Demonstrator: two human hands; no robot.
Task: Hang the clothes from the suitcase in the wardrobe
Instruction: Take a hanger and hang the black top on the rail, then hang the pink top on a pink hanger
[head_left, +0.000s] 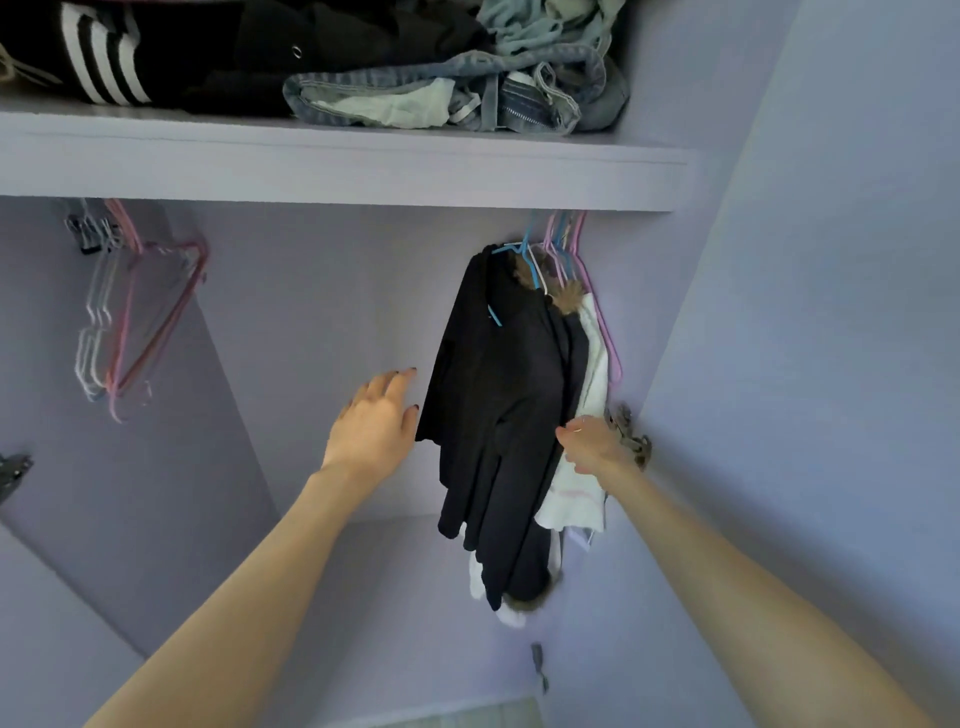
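Observation:
A black garment (498, 410) hangs on a blue hanger (511, 250) at the right end of the lilac wardrobe. Behind it hang a fur-trimmed dark piece and a white garment (592, 384) on pink and white hangers. My left hand (376, 423) is spread with relaxed fingers just left of the black garment, its thumb at the fabric's edge. My right hand (589, 444) reaches in from the right, fingers tucked between the black and white garments; whether it grips cloth is unclear. The rail is hidden behind the shelf. No suitcase is in view.
A shelf (332, 166) above holds folded dark clothes and jeans (457, 93). Several bare pink and white hangers (140, 317) hang at the left. Metal door hinges (631, 436) sit on the right wall. The back wall between the two hanger groups is bare.

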